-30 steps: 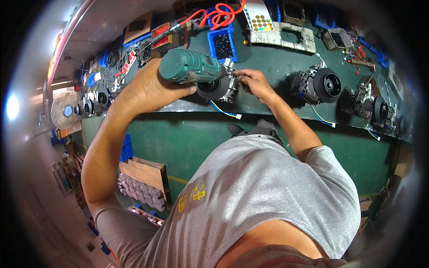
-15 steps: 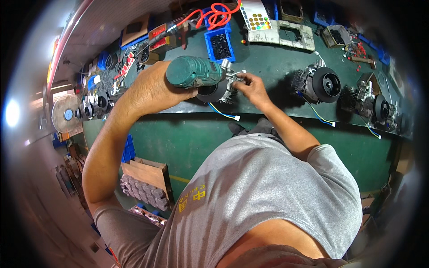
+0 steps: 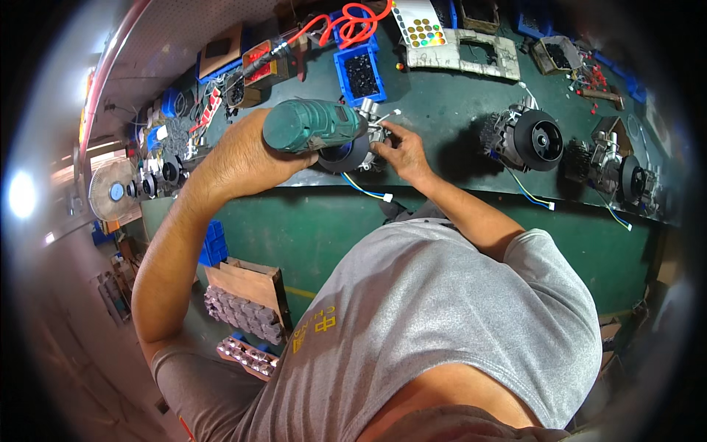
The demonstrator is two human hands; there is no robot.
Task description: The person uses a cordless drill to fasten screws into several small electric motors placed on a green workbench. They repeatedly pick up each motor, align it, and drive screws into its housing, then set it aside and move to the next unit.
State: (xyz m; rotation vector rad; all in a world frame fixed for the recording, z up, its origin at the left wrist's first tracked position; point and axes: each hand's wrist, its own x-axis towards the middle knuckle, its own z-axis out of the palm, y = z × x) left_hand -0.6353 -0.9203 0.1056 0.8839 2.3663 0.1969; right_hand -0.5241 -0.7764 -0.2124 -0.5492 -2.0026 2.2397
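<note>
My left hand [image 3: 254, 156] is wrapped round a green cordless drill [image 3: 313, 127], held level over the bench. The drill's front end is at a motor assembly [image 3: 347, 156] with a black ring and silver metal body; the tip is hidden. My right hand [image 3: 406, 155] has its thumb and fingers against the metal side of that same assembly. From its lower side, blue and yellow wires with a white plug [image 3: 387, 197] hang over the bench edge.
On the green bench [image 3: 442, 99], another motor assembly [image 3: 537, 140] stands to the right, with more beyond. Behind are a blue bin [image 3: 361, 74] of small dark parts, an off-white frame [image 3: 456, 55], a coiled red hose [image 3: 359, 29] and a hammer [image 3: 600, 95]. A fan [image 3: 110, 193] stands left.
The drill and my left hand have shifted slightly left. My right hand has moved a little left, its thumb and fingers now closer on the motor assembly.
</note>
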